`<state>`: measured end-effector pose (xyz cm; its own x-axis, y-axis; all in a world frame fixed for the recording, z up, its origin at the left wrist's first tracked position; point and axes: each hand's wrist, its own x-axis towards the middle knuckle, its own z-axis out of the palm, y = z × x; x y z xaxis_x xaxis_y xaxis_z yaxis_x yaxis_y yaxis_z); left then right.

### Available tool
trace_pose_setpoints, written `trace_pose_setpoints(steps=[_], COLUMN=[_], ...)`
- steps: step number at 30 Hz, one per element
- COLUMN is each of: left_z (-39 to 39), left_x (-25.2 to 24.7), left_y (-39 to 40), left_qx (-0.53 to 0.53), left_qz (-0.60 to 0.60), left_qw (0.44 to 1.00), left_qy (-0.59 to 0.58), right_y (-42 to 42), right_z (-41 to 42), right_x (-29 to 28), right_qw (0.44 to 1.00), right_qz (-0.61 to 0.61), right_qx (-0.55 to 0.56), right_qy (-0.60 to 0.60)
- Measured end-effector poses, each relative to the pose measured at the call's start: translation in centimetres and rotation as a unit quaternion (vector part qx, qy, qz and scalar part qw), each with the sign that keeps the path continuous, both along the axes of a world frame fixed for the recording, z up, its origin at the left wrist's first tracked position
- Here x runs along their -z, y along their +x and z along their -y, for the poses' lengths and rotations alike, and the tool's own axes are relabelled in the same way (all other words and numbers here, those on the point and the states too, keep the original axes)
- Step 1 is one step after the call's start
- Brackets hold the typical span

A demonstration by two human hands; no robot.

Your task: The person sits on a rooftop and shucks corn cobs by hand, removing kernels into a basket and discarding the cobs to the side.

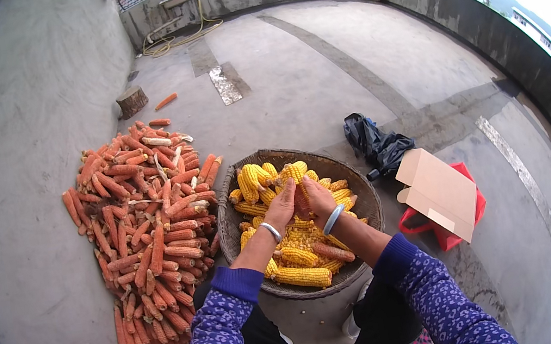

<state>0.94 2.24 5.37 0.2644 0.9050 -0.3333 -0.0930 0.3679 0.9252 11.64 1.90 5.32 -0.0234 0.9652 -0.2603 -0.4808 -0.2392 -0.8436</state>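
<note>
Over a round woven basket, my left hand and my right hand both grip one corn cob, whose lower part shows reddish bare core and whose top still bears yellow kernels. Many yellow corn ears lie in the basket around loose kernels. One mostly stripped cob rests there too, below my right hand. Left of the basket is a large heap of bare reddish cobs, with a few bits of pale husk among them. My fingertips partly hide the held cob.
Right of the basket lie a black folded umbrella and a cardboard piece on a red bag. A wood stump and a lone cob are beyond the heap. A hose lies by the far wall.
</note>
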Motion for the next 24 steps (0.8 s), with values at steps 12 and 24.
trace_pose_setpoints(steps=[12, 24], left_z=[0.8, 0.3], left_x=[1.0, -1.6], left_y=[0.0, -0.6], left_qx=[0.012, 0.020], left_qz=[-0.010, 0.123], left_qw=[1.000, 0.987], left_qy=[0.024, -0.099], right_y=[0.5, 1.4], right_z=[0.2, -0.1], right_x=[0.0, -0.6], right_qw=[0.997, 0.991], right_qz=[-0.019, -0.087], right_qx=[-0.029, -0.085], right_qy=[-0.069, -0.058])
